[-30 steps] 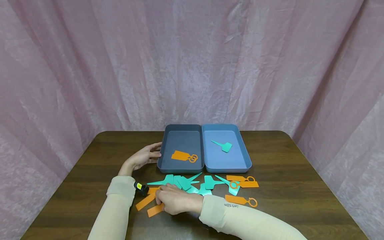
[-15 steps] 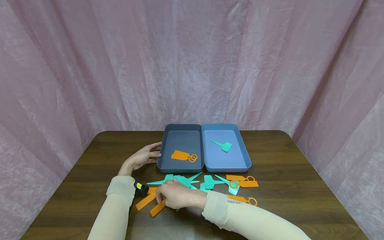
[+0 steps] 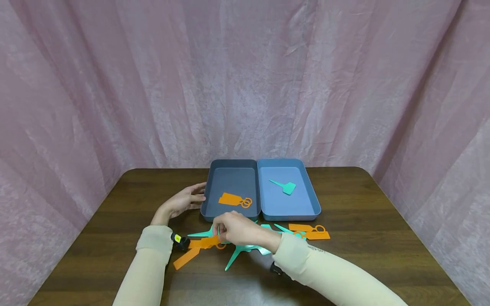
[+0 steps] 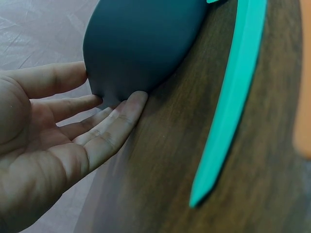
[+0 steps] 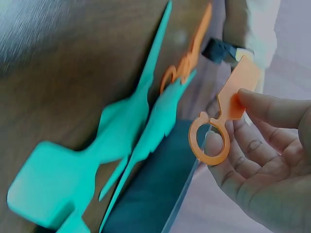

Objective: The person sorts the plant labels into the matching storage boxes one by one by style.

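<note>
My left hand (image 3: 183, 202) rests its nearly straight fingers against the left wall of the dark grey tray (image 3: 235, 176); the left wrist view shows its fingertips (image 4: 138, 98) at the tray's lower corner. Between thumb and fingers, my right hand (image 3: 245, 229) pinches an orange ring-ended plant tag (image 5: 241, 82), raised in front of that tray. Below this hand lie several green T-shaped plant labels (image 3: 236, 254), partly hidden by it. Other orange tags (image 3: 186, 259) lie to its left on the table.
Overlapping orange tags (image 3: 229, 199) lie inside the dark tray. Beside it stands a blue tray (image 3: 292, 208) with one green label (image 3: 289, 188) in it. More orange tags (image 3: 319, 235) lie in front of the blue tray. A pink curtain (image 3: 245, 85) hangs behind the wooden table (image 3: 363, 238).
My right hand has picked the orange tag up from the front left and carried it up and to the right, towards the dark tray. My left hand has stayed at the tray's side.
</note>
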The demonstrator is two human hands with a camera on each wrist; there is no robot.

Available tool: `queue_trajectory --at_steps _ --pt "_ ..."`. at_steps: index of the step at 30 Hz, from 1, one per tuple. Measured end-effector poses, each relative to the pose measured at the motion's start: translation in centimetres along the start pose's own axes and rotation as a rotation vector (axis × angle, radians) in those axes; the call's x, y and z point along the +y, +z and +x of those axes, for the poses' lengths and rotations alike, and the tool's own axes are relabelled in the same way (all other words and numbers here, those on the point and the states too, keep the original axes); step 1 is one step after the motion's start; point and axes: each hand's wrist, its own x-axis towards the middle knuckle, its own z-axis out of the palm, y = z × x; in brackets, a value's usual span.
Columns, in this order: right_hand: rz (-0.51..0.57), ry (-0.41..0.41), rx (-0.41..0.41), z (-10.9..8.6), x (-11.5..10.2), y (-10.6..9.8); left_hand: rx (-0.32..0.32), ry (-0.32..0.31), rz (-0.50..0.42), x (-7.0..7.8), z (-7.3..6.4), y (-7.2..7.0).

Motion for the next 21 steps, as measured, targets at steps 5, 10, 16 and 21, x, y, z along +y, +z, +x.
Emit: queue_trajectory --at_steps 5,10,16,21 --pt "0.119 0.013 0.029 -0.4 1.2 -1.9 0.01 -0.007 -0.012 -0.1 0.1 0.0" --pt "0.142 -0.004 0.095 -0.8 2.1 -4.0 -0.001 0.008 -0.03 -0.2 0.2 -0.1" --pt "0.213 0.035 0.139 -1.2 2.9 -6.4 -0.008 0.003 -0.038 -0.2 0.0 0.0" --pt "0.229 0.043 0.169 -1.3 3.3 -7.9 -0.009 0.006 -0.036 0.0 0.1 0.0"
